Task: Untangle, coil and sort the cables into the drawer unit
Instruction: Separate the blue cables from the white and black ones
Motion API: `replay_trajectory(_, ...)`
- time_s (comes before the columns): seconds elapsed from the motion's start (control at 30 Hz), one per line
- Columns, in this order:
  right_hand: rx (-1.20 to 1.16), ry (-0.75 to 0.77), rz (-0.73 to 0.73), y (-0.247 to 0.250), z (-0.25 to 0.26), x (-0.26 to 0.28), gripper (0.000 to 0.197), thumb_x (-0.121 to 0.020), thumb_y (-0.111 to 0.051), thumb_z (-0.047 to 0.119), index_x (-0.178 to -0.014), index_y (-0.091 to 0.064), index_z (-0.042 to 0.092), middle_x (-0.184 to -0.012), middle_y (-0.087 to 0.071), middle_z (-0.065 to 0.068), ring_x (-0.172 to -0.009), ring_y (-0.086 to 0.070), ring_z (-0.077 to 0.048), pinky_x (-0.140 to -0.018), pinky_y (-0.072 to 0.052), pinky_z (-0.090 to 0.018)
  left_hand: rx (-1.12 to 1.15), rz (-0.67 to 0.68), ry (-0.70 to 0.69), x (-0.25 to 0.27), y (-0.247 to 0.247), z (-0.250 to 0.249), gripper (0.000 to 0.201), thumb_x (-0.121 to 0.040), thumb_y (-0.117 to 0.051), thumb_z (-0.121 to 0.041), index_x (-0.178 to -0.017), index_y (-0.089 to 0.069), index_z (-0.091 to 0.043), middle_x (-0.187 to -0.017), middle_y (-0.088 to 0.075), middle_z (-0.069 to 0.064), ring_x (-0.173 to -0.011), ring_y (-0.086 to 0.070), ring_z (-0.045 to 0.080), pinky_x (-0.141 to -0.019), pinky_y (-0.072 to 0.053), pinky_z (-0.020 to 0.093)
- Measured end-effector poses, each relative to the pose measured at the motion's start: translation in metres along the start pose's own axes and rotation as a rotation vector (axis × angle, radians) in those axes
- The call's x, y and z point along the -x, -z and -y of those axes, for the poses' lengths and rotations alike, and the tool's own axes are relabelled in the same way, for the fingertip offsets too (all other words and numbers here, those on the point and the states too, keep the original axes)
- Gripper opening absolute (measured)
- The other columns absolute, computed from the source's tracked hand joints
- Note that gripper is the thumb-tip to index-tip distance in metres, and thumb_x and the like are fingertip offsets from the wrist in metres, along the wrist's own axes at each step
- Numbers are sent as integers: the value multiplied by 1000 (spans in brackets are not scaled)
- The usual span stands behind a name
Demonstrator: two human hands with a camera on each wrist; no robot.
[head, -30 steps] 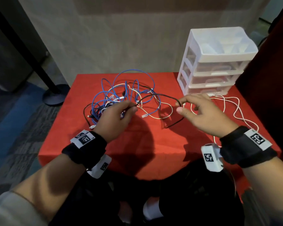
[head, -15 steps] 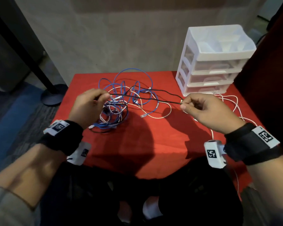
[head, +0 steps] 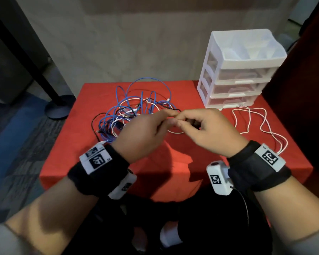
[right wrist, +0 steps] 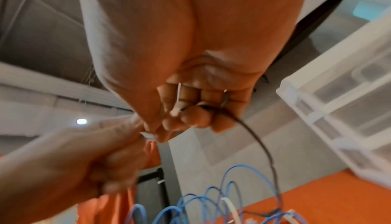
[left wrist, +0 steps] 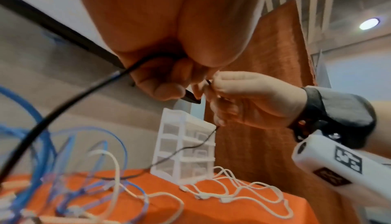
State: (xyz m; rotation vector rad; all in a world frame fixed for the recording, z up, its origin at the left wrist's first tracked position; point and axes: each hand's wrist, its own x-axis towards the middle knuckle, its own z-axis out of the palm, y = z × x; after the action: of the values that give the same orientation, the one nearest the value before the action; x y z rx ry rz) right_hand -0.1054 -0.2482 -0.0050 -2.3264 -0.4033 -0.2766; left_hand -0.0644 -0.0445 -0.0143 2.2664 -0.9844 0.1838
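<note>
While both hands meet above the table, the scene reads as follows, placed against the drawer unit:

Drawer unit (head: 241,70): white with clear drawers; stands on the far right corner of the red table (head: 92,159); all drawer fronts look pushed in.

Left hand (head: 145,131): raised to the left of the drawer unit and nearer the person; fingers curled, tips pinching the black cable (left wrist: 69,109); fingertips touch those of the other hand.

Right hand (head: 206,131): in front of the drawer unit; fingers folded round the same black cable, thumb and forefinger pinched together on it.

Black cable: runs from the two hands down into the tangle; its plug end pokes out beside the left fingers (left wrist: 165,88).

Tangle: blue cable (head: 147,100) and a white cable (head: 129,107) looped together, left of the drawer unit; the hands hide its near edge.

Loose white cable (head: 254,122): lies in waves just in front of the drawer unit, apart from the tangle.

Floor stand (head: 57,107): dark round base, well left of the drawer unit, off the table.
</note>
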Motion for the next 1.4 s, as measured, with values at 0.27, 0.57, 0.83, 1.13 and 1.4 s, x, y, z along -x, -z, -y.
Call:
replay_trajectory(0.27,98,-1,-128,26,-28,-5,16,-101,-61,25,-86,-64,19,-71,-59,3,-68,-52,-16,-69,-45,-39,-45,-470,182,-6,68,45,33,-107,-44,-34,-82,-62,-22,-57,-48,-3,-55,-47,21,-58,-37,34)
replay_trajectory(0.57,8,-210,-221,21,-53,4,20,-102,-58,24,-83,-61,18,-64,-54,0,-61,-49,-15,-62,-39,-33,-180,-582,329,5,71,86,34,-99,-51,-30,-127,-63,-13,-121,-63,13,-111,-58,20,-102,-42,34)
replay_trajectory(0.83,-194,-79,-135,19,-1,-2,16,-103,-58,17,-91,-67,11,-71,-62,-8,-67,-60,-22,-70,-50,-29,50,26,2,-6,-4,-17,30,-107,-42,-33,-128,-61,-24,-96,-74,-3,-90,-68,13,-85,-51,35)
replay_trajectory(1.13,41,-426,-243,70,-72,17,21,-99,-60,34,-97,-75,19,-91,-75,6,-93,-68,-24,-92,-51,-44,58,-56,190,6,54,46,19,-107,-49,-27,-96,-63,-22,-68,-55,-2,-60,-46,5,-61,-42,28)
replay_trajectory(1.4,109,56,-137,-6,16,-8,80,-88,-72,26,-158,-32,23,-147,-41,-2,-132,-47,-22,-108,-45,-42,-141,107,24,-23,32,-6,33,-106,-35,-40,-82,-52,-23,-69,-55,-6,-69,-55,18,-67,-45,41)
